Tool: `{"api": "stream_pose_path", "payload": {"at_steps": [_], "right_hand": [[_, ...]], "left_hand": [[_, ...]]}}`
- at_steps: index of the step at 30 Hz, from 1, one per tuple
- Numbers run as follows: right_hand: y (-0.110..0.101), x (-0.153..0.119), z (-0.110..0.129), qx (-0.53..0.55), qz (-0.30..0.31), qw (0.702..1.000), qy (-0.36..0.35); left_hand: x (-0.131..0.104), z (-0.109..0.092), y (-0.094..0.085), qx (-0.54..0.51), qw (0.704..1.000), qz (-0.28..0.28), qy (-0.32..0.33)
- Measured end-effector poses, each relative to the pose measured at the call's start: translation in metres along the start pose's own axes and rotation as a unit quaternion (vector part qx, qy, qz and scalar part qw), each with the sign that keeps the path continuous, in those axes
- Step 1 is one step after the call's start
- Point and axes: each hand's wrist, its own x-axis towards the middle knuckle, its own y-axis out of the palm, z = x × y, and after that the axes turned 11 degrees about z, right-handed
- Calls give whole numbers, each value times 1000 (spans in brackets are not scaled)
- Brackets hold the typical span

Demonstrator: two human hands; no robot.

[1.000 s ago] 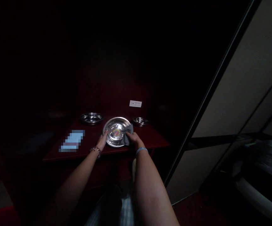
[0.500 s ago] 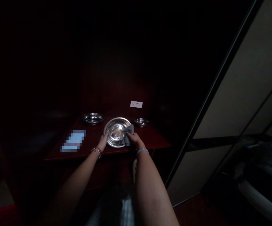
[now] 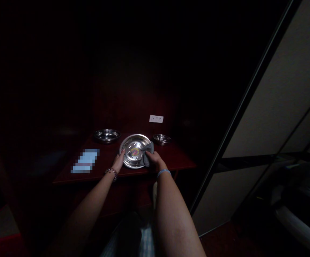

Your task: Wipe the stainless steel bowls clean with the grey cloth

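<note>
A shiny steel plate [image 3: 130, 157] with a round yellow and pink sticker at its centre is held tilted toward me above the front of the dark red desk. My left hand [image 3: 119, 161] grips its left rim, thumb on the inner side and the other fingers hidden behind. At the right rim, my right hand [image 3: 155, 159] is closed on a grey cloth [image 3: 148, 150], which is folded over the edge and pressed against the metal. Behind the plate stand a wide steel bowl [image 3: 107, 136] on the left and a smaller steel bowl [image 3: 161, 139] on the right.
The dark red desk [image 3: 104, 171] has a blurred-out, pale blue flat item [image 3: 85, 160] near its left front. A white socket panel [image 3: 156, 119] is on the back wall. Light panels with a dark frame [image 3: 251, 125] slant along the right side.
The view has shifted very slightly, so everything sits a little further right. Both hands keep their hold on the plate and cloth, with hardly any other movement.
</note>
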Motion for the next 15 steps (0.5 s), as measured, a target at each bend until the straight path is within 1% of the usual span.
{"api": "stream_pose_path", "payload": {"at_steps": [3,9,15], "right_hand": [[-1,-3,3,-9,0,1000,5],[0,-8,7,-11,9,1000,12],[0,-10,7,-6,6,1000,5]], "left_hand": [[1,-1,-1,-4,1000,0,-19],[-4,-5,0,7,1000,-9,-19],[-6,-6,1,3,1000,9,-14]]}}
